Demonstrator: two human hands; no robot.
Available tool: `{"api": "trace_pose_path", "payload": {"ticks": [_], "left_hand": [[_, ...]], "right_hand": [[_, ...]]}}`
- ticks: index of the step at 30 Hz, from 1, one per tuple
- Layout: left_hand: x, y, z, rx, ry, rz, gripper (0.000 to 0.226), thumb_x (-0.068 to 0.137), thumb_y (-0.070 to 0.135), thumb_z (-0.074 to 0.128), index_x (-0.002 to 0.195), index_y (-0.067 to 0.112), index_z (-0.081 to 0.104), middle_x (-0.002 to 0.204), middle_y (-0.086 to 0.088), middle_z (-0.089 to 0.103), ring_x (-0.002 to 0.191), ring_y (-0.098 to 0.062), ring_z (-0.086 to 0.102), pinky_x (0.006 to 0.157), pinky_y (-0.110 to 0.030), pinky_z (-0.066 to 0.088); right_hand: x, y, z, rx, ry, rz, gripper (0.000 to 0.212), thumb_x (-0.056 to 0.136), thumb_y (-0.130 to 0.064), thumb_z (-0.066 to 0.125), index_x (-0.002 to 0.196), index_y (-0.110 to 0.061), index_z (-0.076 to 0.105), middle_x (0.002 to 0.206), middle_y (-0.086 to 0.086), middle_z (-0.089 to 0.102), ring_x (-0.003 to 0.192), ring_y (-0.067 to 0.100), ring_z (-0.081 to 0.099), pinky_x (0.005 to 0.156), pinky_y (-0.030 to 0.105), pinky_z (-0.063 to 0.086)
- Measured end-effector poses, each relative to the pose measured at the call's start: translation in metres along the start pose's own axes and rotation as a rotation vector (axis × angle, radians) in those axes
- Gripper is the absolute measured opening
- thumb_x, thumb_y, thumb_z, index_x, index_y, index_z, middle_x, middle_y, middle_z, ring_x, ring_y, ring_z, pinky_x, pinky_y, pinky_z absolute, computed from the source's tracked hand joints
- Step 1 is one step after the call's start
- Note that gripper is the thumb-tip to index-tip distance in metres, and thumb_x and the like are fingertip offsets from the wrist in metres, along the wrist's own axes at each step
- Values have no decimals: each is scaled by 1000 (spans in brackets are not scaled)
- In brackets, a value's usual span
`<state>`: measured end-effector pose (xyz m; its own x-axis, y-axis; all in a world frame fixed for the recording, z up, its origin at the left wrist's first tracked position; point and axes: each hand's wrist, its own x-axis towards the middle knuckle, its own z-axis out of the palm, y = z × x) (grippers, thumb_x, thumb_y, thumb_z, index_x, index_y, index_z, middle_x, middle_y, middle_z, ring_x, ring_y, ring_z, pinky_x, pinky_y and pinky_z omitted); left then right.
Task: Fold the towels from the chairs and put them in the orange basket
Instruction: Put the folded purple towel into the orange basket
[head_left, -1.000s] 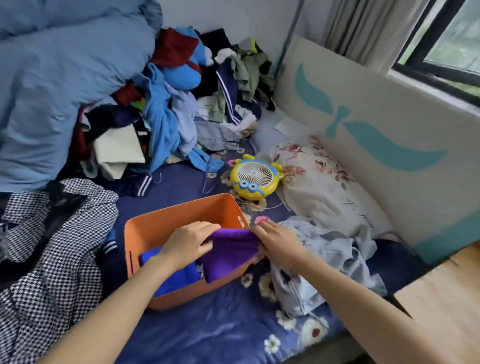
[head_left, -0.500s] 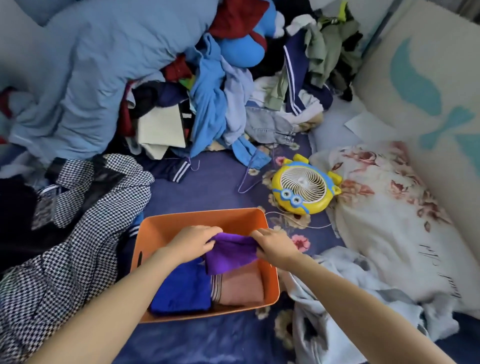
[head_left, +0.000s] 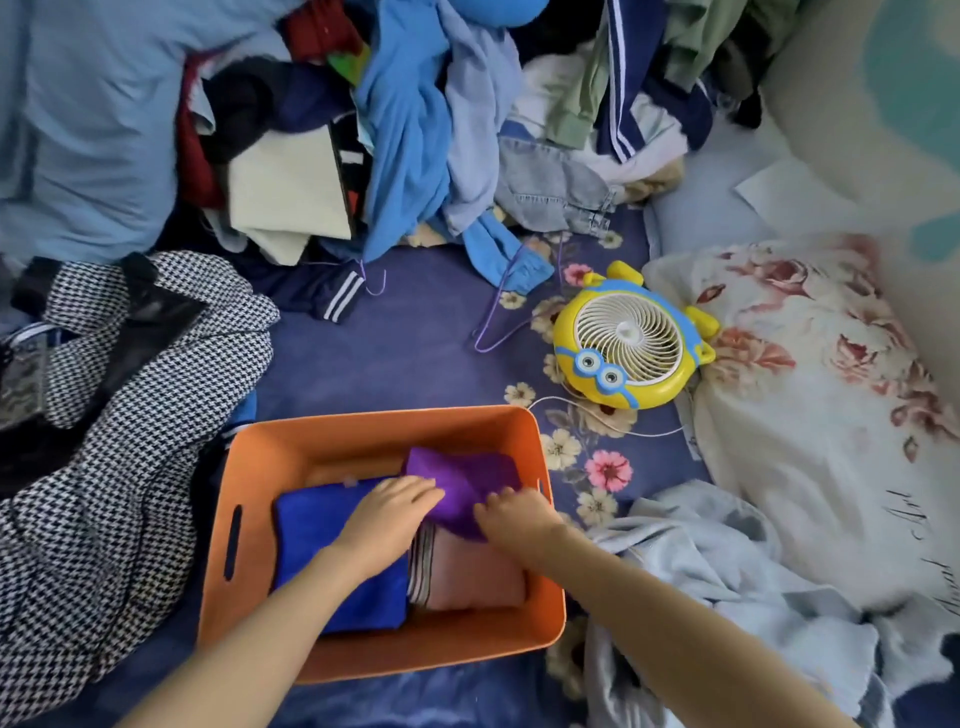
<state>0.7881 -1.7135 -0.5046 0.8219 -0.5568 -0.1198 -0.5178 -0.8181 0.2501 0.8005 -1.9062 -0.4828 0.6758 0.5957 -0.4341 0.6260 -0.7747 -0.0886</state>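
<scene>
Fingers (head_left: 420, 491) of my left hand (head_left: 387, 519) are lying straight on the purple towel (head_left: 462, 475) inside the orange basket (head_left: 374, 418); my right hand (head_left: 514, 519) is curling at its edge, grip unclear.

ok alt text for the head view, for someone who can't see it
A person's left hand and right hand rest on a folded purple towel inside an orange basket, over a pink towel and beside a blue towel. The basket sits on a flowered bedsheet, with a yellow fan beyond it and heaped clothes around.
</scene>
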Motion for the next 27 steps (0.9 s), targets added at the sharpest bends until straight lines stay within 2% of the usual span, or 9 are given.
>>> {"api": "trace_pose_path", "payload": {"ticks": [2,6,7,8,10,11,15,20,27], "left_hand": [[-7,5,32,49,-185,36,49,36,12,87,81,23,76,82,8,73,73,-9,70,60,-18,54],[-16,21,89,103,-396,79,45,29,24,91,71,26,73,65,9,67,59,-9,64,53,-15,49],[-19,23,96,127,-448,93,41,37,25,90,75,25,73,70,6,68,64,-11,64,57,-17,49],[-21,26,97,136,-521,81,36,54,25,84,88,20,72,85,-1,70,79,-17,65,68,-23,50],[-25,32,101,149,-642,14,36,86,19,57,120,10,57,125,-13,55,115,-27,49,93,-35,39],[-24,33,101,147,-680,-6,38,91,21,49,127,8,51,134,-15,47,123,-29,42,98,-37,34],[-17,38,86,131,-666,-57,42,95,33,41,127,8,51,133,-14,46,124,-30,38,100,-40,31],[-16,39,51,138,-491,-118,38,96,31,37,127,11,49,131,-10,48,123,-28,40,100,-39,33],[-32,52,-28,217,-374,-163,37,95,25,38,128,12,45,130,-10,47,124,-29,40,98,-41,34]], "right_hand": [[15,-15,37,-30,-226,18,35,98,-8,31,126,-2,51,129,19,53,118,35,52,90,40,43],[17,-27,81,-27,-517,63,36,99,-10,35,134,-5,44,138,17,43,125,33,45,97,42,41],[15,-28,90,-18,-546,50,36,99,-10,38,133,-5,45,138,17,42,125,34,44,97,43,41],[11,-28,95,-13,-567,40,35,97,-10,40,132,-5,46,136,17,42,124,34,44,98,43,41],[6,-25,99,41,-580,46,34,96,-11,42,129,-5,49,134,17,43,122,35,46,98,43,41],[6,-23,98,92,-576,67,33,96,-12,42,127,-5,50,133,17,45,120,35,47,98,43,42],[5,-16,81,160,-571,110,32,96,-17,42,123,-3,53,127,18,52,116,35,52,95,41,44],[-13,-14,41,92,-389,134,35,96,-21,40,126,-7,51,129,15,50,120,32,47,95,41,41],[-67,-3,-22,-16,-143,265,37,94,-19,40,128,-10,50,136,14,43,129,31,34,100,41,35]]}}
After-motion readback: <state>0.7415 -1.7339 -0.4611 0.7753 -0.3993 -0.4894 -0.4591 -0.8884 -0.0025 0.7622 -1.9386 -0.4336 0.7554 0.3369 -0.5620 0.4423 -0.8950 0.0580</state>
